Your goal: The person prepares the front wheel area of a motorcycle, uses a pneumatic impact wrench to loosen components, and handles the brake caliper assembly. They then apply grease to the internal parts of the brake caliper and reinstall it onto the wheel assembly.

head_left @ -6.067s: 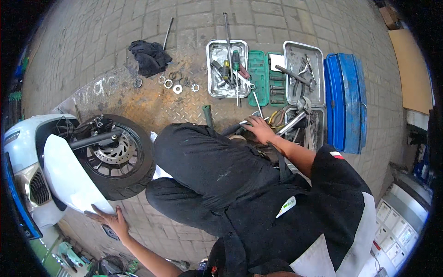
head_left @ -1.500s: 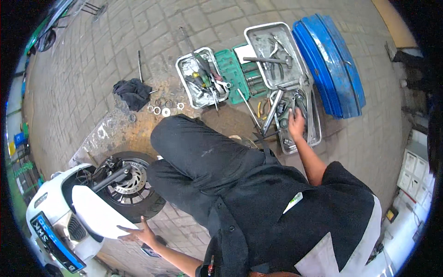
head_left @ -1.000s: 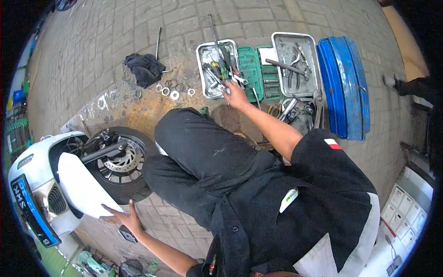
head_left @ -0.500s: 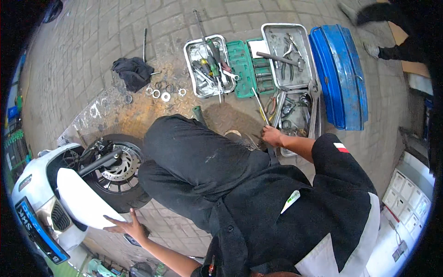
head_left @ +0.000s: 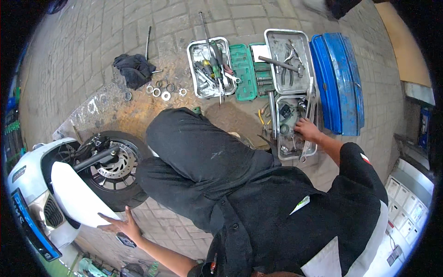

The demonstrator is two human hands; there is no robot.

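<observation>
My left hand (head_left: 123,227) lies with its fingers spread against the lower edge of a white front fender (head_left: 76,196), beside the front wheel (head_left: 131,161) of a scooter. Over a metal tray of small parts (head_left: 302,152) is my right hand (head_left: 308,130). Its fingers reach down among the parts, and I see nothing held in them. A large wrench (head_left: 313,104) runs along the tray's right side, close to this hand. Left of the tray stand a long metal bar (head_left: 272,115) and yellow-handled pliers (head_left: 261,118).
Another tray holds a hammer (head_left: 281,63) and pliers; beside it stands a blue metal toolbox (head_left: 339,83). Screwdrivers fill a left tray (head_left: 190,69) next to a green socket case (head_left: 243,74). Metal rings (head_left: 165,96) and a black cloth (head_left: 134,70) lie on the stained ground.
My right hand has moved right, from beside the yellow-handled tools to over the parts tray. The left hand stays on the fender. Another person's legs have shifted at the upper right.
</observation>
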